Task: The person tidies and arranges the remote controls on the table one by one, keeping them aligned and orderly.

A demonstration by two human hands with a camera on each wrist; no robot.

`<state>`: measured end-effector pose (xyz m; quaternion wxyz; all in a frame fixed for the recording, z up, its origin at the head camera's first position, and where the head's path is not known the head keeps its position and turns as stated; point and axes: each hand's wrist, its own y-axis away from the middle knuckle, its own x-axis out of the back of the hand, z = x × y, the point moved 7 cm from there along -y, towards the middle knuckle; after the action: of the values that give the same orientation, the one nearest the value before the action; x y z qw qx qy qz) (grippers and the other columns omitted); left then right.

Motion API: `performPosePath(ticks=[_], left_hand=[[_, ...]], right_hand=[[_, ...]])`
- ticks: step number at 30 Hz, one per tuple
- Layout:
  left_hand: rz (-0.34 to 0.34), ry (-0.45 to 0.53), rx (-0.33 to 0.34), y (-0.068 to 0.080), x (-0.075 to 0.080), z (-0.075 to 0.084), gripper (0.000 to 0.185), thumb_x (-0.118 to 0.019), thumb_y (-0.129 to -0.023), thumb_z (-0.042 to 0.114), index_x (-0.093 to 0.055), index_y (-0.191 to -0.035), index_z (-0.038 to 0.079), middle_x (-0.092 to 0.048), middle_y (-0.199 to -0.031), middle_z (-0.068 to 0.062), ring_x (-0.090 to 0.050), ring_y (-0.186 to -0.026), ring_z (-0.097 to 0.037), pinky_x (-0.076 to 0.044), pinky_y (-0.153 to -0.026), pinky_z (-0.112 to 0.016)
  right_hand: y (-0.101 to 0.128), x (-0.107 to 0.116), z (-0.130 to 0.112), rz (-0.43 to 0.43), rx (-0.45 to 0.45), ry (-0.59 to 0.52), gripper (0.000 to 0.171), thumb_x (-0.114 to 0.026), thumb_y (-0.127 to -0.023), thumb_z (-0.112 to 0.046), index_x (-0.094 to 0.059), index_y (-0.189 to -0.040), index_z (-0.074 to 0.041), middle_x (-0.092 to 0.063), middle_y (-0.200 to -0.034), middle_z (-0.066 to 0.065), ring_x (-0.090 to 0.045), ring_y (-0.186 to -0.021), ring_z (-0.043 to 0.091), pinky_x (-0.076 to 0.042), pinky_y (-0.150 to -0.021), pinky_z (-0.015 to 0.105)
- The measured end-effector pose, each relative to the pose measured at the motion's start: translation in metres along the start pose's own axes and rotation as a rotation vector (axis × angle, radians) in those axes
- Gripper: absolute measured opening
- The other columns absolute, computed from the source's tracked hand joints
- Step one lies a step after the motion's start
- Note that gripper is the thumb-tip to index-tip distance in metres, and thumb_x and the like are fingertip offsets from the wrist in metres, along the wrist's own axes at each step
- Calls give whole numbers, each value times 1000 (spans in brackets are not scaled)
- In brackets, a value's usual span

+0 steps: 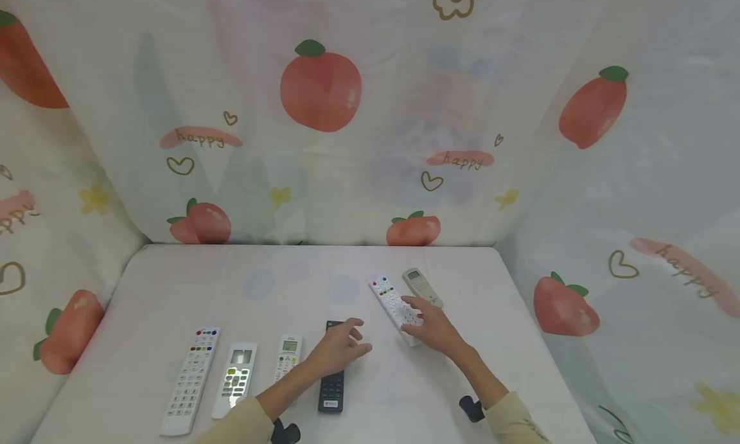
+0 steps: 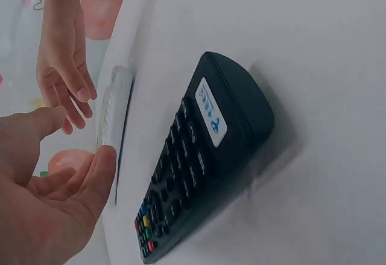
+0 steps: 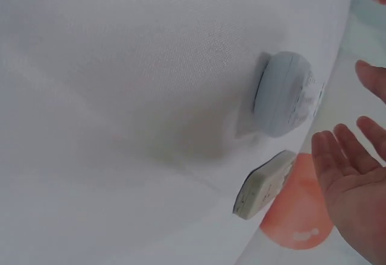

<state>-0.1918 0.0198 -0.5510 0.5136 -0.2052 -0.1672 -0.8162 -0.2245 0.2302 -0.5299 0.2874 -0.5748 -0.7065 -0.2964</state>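
My left hand (image 1: 340,349) hovers over a black remote control (image 1: 331,392), its fingers loosely bent and holding nothing. The left wrist view shows that black remote (image 2: 199,150) lying apart from the fingers. Above a white remote control (image 1: 388,297) with coloured buttons hangs my right hand (image 1: 433,327), fingers spread. A gap parts this hand (image 3: 356,174) from the white remote (image 3: 283,96) in the right wrist view. Beyond it lies a small beige remote (image 1: 422,286), slanted alongside the white one.
Toward the left of the white table (image 1: 191,283) lie a long white remote (image 1: 191,383), a white remote with a display (image 1: 235,376) and a smaller white remote (image 1: 287,357), partly behind the left forearm. Fruit-patterned cloth (image 1: 370,174) walls the table's back and sides.
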Motion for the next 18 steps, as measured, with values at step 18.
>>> performPosePath(ticks=[18], left_hand=[[71,210,229,-46,-47,3,75,-76,-88,24,-38,-147,-1,-63,-117,-16,-69,-82,-20,-57,-72,-35]], right_hand=[[-4,6,33,-77,-121,54,68,-77,-87,-12,-47,-148,-12,-56,-136,19,-57,-121,39,-51,-92,52]])
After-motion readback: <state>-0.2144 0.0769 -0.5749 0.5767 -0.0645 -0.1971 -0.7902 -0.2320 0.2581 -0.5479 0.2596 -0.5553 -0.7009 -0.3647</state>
